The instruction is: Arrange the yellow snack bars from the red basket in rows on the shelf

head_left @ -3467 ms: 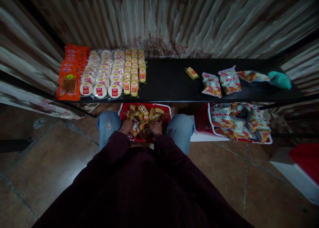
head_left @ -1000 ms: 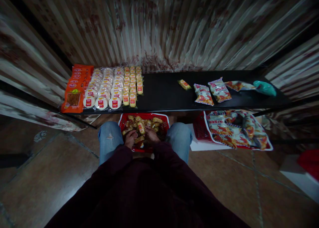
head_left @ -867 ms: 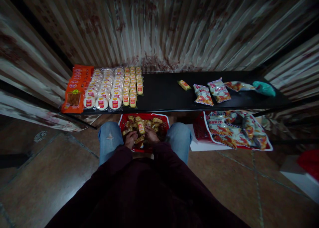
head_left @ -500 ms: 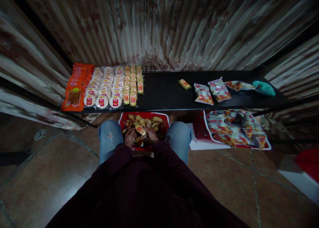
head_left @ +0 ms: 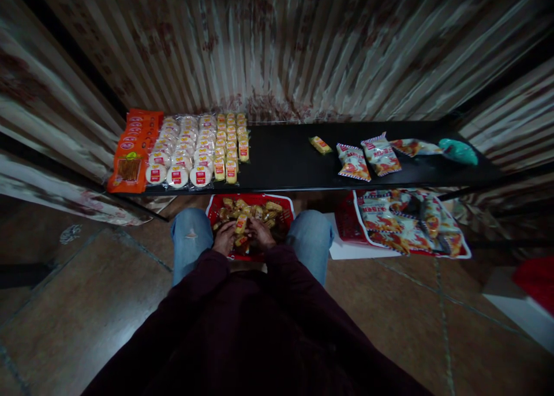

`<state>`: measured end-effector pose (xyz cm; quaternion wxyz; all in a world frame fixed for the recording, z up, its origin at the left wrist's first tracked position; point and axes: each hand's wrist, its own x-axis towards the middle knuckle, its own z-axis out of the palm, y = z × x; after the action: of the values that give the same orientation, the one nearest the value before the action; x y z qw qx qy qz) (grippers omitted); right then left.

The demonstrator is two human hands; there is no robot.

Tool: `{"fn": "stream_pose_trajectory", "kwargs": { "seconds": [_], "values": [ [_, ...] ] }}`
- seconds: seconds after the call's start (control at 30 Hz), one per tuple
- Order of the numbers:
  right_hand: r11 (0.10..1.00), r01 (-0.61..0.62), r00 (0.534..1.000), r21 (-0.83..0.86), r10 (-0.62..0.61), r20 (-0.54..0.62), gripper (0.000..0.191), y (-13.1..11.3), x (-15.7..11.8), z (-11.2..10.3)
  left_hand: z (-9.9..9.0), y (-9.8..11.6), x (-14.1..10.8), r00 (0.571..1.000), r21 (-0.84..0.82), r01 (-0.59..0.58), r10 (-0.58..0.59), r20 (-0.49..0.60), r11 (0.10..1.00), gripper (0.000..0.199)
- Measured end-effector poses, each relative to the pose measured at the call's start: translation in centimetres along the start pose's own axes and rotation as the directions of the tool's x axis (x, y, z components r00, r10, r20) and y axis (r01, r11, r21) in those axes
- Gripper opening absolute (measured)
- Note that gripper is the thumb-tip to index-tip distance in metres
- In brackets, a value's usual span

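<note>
Both half-curled, a person's left hand (head_left: 224,238) and right hand (head_left: 261,233) grip a yellow snack packet (head_left: 241,224) between them over a red basket (head_left: 286,205) of similar packets (head_left: 272,206), left forearm (head_left: 193,275) angled toward two o'clock, right forearm (head_left: 296,272) toward ten.

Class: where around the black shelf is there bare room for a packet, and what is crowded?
The widest bare patch of the black shelf lies between the yellow packet rows and the lone yellow packet. Another lies in front of the teal bag, right of the striped bags. Crowded: the shelf's left end, and the red basket between the knees.
</note>
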<state>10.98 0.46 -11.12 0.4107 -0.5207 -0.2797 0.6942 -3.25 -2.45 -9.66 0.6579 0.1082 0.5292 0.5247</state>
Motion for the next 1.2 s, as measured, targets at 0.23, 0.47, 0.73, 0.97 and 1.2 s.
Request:
{"fn": "stream_pose_trajectory", "kwargs": {
  "seconds": [0.23, 0.47, 0.73, 0.97, 1.2],
  "values": [
    [0.997, -0.011, 1.0, 0.075, 0.011, 0.0, 0.04, 1.1, 0.4, 0.1, 0.0, -0.2, -0.1, 0.999, -0.054, 0.046, -0.045, 0.027, 0.997, 0.031],
    [0.999, 0.016, 0.999, 0.046, -0.015, -0.035, 0.038, 1.5, 1.0, -0.1, 0.9, 0.3, -0.3, 0.999, -0.034, 0.013, -0.012, 0.033, 0.999, 0.036],
    [0.99, 0.038, 0.996, 0.137, -0.027, -0.081, 0.041, 0.8, 0.8, 0.2, 2.3, 0.6, -0.2, 0.998, 0.069, -0.051, 0.053, -0.03, 0.996, 0.032],
    [0.977, 0.057, 0.994, 0.206, -0.036, -0.103, 0.043, -0.1, 0.0, 0.2, 3.6, 1.3, -0.9, 0.998, 0.127, -0.061, 0.063, -0.011, 0.99, 0.023],
    [0.964, 0.119, 0.988, 0.238, -0.091, -0.124, 0.04, -1.3, -0.6, 0.3, 5.1, 2.0, -2.0, 0.995, 0.194, -0.103, 0.099, 0.03, 0.976, 0.029]
  ]
}}
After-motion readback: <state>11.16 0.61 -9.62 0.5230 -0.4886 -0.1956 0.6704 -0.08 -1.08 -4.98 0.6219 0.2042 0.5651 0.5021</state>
